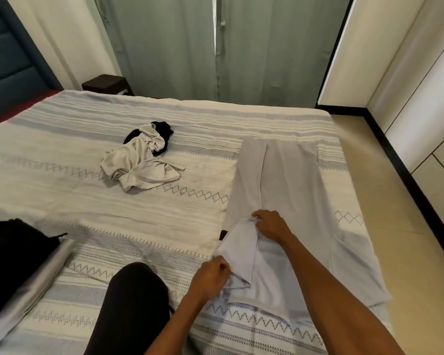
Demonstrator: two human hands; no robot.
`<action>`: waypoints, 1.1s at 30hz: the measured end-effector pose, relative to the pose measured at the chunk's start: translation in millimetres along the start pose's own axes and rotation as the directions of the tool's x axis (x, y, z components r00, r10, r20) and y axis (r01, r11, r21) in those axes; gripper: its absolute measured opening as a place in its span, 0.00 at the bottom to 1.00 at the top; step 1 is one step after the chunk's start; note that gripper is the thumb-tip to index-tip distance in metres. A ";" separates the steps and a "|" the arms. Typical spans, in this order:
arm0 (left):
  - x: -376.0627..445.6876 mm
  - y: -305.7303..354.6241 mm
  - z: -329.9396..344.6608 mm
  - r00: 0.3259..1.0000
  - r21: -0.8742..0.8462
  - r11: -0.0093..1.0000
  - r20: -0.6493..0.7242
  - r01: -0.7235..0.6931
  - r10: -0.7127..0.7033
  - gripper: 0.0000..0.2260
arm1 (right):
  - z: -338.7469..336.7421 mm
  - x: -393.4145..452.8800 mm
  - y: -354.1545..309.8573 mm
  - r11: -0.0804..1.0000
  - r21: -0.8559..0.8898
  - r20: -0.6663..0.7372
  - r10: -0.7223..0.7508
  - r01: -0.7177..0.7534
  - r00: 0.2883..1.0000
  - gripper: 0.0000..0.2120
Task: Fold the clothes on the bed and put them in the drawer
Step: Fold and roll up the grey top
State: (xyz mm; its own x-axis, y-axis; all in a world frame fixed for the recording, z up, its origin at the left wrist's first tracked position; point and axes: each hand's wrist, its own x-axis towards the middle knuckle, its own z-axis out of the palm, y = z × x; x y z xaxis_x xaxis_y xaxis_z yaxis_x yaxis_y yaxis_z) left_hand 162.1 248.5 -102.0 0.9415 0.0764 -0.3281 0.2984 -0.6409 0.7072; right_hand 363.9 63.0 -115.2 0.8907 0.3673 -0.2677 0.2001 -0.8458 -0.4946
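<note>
Light grey trousers (287, 180) lie spread lengthwise on the right side of the bed (75, 206), legs pointing away from me. My left hand (210, 278) pinches a raised fold of the pale fabric near the waist. At the top of that same fold, my right hand (272, 225) grips the cloth. A crumpled heap of cream and black clothes (141, 157) sits further off, in the middle of the bed.
A black and grey pile of clothing (16, 262) lies at the bed's near left edge. My knee in dark trousers (133, 303) rests on the bed. White wardrobe fronts (431, 119) line the right wall across a strip of floor. A dark bedside table (105, 83) stands beside grey-green curtains.
</note>
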 end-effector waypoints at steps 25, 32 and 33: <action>23.4 2.0 -14.8 0.967 -0.118 0.992 -0.244 0.042 -0.070 0.08 | 48.2 -130.2 -35.3 0.945 0.043 0.115 0.319 -0.325 0.941 0.13; 11.7 -7.3 -11.7 0.994 0.086 0.991 -0.047 0.103 -0.099 0.08 | 47.5 -138.8 -18.9 0.950 -0.002 0.173 0.309 -0.314 0.935 0.21; 10.3 -8.4 -11.2 0.995 0.091 0.992 -0.050 0.090 -0.086 0.08 | 48.4 -139.3 -16.1 0.952 -0.009 0.181 0.303 -0.307 0.936 0.22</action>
State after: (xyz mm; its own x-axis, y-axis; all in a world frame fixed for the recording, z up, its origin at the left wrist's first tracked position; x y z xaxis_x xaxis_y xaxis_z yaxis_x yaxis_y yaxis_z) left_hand 171.1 263.2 -104.3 0.9192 0.1694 -0.3555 0.3665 -0.6983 0.6149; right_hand 216.8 44.2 -109.9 0.8204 0.1569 -0.5498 -0.0790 -0.9213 -0.3808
